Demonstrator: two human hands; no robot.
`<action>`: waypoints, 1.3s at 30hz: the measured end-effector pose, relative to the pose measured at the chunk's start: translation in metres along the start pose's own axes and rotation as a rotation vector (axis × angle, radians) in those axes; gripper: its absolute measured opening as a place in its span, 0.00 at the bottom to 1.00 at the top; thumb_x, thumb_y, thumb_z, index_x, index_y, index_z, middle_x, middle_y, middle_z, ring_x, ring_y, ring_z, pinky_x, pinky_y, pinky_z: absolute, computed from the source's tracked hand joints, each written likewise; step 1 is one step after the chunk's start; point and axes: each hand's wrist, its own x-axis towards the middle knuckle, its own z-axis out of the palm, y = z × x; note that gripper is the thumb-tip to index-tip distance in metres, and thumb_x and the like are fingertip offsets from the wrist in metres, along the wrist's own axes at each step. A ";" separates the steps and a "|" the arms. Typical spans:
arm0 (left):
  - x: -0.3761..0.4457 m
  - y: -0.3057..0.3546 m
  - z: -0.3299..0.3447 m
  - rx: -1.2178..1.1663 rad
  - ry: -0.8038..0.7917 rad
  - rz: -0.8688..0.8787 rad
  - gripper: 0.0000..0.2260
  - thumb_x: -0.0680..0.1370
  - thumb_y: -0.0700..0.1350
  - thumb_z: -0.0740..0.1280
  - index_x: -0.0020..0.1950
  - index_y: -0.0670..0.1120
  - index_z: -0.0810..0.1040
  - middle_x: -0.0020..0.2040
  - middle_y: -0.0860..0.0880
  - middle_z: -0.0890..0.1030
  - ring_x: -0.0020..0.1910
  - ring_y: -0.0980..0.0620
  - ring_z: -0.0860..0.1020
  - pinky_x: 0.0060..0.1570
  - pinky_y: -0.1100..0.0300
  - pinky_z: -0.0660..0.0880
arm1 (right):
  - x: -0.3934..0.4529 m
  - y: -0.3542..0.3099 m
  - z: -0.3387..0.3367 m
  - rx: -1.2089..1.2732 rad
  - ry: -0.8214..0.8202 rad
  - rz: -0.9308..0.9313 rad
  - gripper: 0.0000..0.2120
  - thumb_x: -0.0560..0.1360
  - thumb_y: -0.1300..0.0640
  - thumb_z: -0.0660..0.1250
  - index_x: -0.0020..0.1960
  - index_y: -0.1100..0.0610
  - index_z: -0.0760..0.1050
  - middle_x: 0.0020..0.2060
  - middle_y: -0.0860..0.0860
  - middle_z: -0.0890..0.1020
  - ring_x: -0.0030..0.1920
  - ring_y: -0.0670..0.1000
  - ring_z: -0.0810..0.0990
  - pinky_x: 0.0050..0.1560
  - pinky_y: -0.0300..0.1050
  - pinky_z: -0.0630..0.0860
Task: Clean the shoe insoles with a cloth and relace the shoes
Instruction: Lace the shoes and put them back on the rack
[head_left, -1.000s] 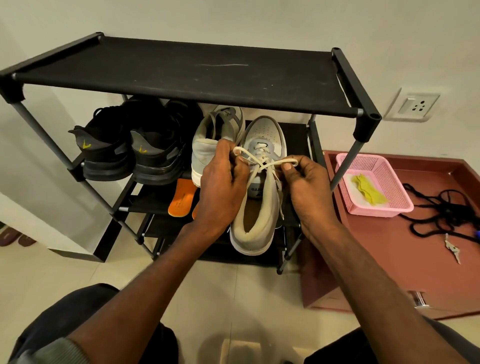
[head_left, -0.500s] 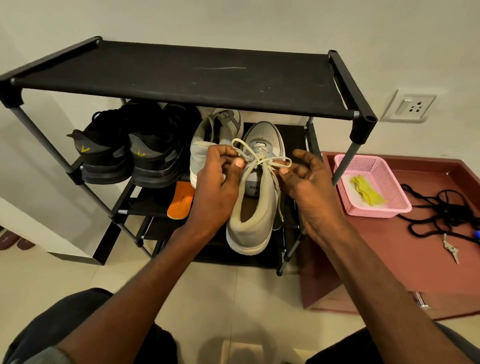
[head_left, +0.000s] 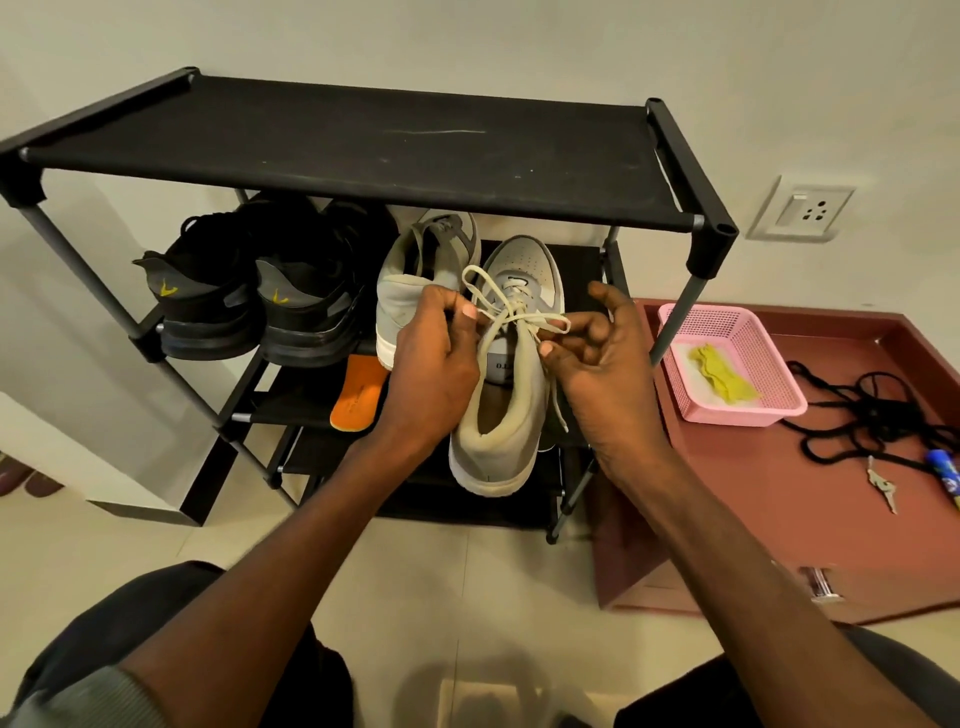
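A grey and beige sneaker (head_left: 506, 415) rests heel-toward-me on the middle shelf of the black shoe rack (head_left: 363, 150). Its cream lace (head_left: 511, 312) forms loops above the tongue. My left hand (head_left: 434, 364) pinches the left loop beside the shoe. My right hand (head_left: 602, 358) pinches the right lace end with thumb and finger, its other fingers spread. The matching sneaker (head_left: 421, 280) stands behind, to the left. An orange insole (head_left: 358, 392) leans on a lower shelf. A yellow cloth (head_left: 722, 371) lies in the pink basket (head_left: 779, 405).
Two black sneakers (head_left: 249, 306) fill the shelf's left side. On the low red-brown cabinet (head_left: 779, 519) to the right lie tangled black laces (head_left: 883, 410), a key (head_left: 883, 491) and a blue object (head_left: 943, 470). A wall socket (head_left: 802, 208) sits behind.
My right hand has opened its outer fingers and shifted its pinch on the right lace end. The left hand keeps its grip on the left loop. The shoe has stayed in place.
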 end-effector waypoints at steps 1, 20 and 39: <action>0.000 0.002 0.002 -0.010 0.021 -0.003 0.08 0.88 0.46 0.57 0.59 0.43 0.72 0.46 0.53 0.82 0.45 0.61 0.81 0.42 0.67 0.77 | -0.002 0.000 0.005 -0.028 0.043 -0.018 0.36 0.78 0.67 0.72 0.79 0.52 0.61 0.51 0.48 0.84 0.55 0.44 0.84 0.62 0.44 0.80; -0.007 0.016 0.026 -0.282 0.411 -0.162 0.07 0.88 0.46 0.56 0.62 0.43 0.67 0.47 0.42 0.82 0.43 0.49 0.84 0.41 0.56 0.83 | -0.007 -0.003 0.020 0.127 0.175 0.135 0.11 0.80 0.59 0.72 0.61 0.51 0.82 0.53 0.45 0.86 0.55 0.45 0.85 0.59 0.52 0.84; -0.015 0.009 0.022 -0.248 0.365 -0.182 0.07 0.88 0.48 0.55 0.61 0.46 0.68 0.49 0.45 0.80 0.44 0.54 0.81 0.42 0.65 0.79 | 0.012 -0.006 0.001 0.765 0.176 0.398 0.07 0.85 0.62 0.59 0.58 0.62 0.74 0.48 0.61 0.85 0.48 0.57 0.88 0.49 0.48 0.85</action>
